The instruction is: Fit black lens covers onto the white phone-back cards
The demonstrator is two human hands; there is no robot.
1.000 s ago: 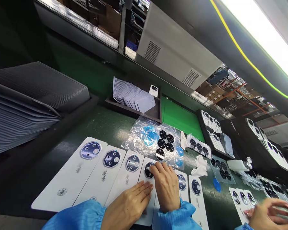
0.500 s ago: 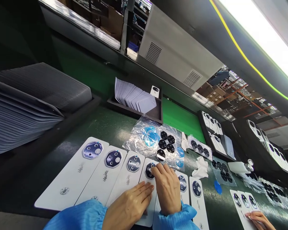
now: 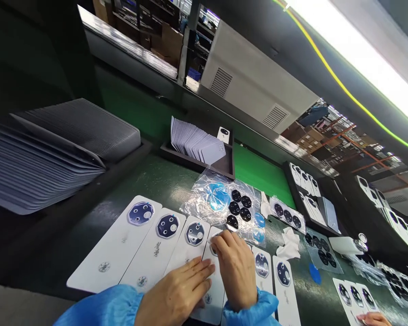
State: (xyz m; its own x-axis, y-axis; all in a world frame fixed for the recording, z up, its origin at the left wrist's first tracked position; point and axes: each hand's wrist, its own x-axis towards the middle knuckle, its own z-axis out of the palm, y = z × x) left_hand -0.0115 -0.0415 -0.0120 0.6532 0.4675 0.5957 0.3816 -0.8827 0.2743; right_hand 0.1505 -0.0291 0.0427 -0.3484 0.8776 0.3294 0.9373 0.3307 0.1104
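the fourth white back cover [image 3: 213, 276] in the row on the counter [image 3: 149, 181] is still pinned flat by the left hand [image 3: 177, 296], fingers spread. the right hand [image 3: 236, 271] stays at its camera ring, fingertips pressed together there; little has shifted.

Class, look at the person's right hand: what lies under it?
The right hand covers the top of a white phone back panel, fingertips over its camera ring. The ring itself is mostly hidden. The left hand presses the panel's lower part.
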